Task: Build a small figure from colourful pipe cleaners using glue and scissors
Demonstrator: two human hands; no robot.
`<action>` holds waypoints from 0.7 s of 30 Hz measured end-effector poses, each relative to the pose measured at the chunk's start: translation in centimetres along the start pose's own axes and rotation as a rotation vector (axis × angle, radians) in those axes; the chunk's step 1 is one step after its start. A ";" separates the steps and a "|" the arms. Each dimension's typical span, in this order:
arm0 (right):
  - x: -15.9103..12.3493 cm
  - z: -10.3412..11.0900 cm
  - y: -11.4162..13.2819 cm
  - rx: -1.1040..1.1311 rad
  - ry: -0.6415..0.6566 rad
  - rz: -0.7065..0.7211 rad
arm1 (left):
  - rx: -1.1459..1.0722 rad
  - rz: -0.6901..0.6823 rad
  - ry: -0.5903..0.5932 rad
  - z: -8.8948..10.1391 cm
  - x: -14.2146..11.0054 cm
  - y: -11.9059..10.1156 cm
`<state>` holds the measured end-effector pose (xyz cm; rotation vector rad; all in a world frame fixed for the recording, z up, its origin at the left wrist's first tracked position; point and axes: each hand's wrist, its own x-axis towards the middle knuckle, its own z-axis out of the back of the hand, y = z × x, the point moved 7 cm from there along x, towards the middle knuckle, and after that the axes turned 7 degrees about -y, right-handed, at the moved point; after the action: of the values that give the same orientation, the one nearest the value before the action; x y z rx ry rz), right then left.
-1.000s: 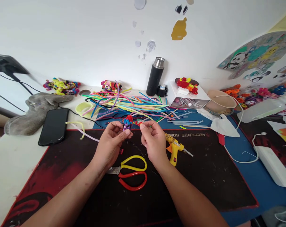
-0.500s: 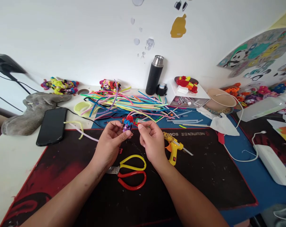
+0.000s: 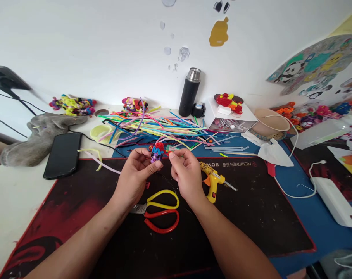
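Between the thumb and fingers of my left hand [image 3: 138, 168] is a small pipe-cleaner figure [image 3: 157, 152], red on top, blue in the middle and purple below. Close beside it on the right, my right hand [image 3: 186, 170] is pinched on a tiny red piece [image 3: 169, 154], mostly hidden by the fingertips. Below the hands lie scissors [image 3: 163, 211] with one yellow and one red handle, their blades partly behind my left wrist. A yellow hot glue gun [image 3: 213, 182] rests just right of my right hand.
A heap of colourful pipe cleaners [image 3: 152, 126] lies behind the hands, with clear glue sticks [image 3: 226, 148] to its right. A black thermos [image 3: 190, 93] stands by the wall. On the left are a phone [image 3: 62, 155] and a grey plush toy [image 3: 45, 133]; a white power strip [image 3: 335, 201] lies right.
The figure in my left hand has turned slightly, showing more of its blue and purple front. Both hands stay in almost the same place; the whole view has shifted a little.
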<state>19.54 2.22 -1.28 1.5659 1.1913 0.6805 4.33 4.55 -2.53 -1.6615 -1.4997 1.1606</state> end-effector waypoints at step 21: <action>0.2 0.1 -0.8 0.028 0.013 -0.048 | 0.156 -0.166 0.035 0.6 0.1 -0.3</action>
<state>19.47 2.39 -2.07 1.5534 1.2487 0.6455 3.66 4.65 -2.59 -1.4187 -1.4563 1.1224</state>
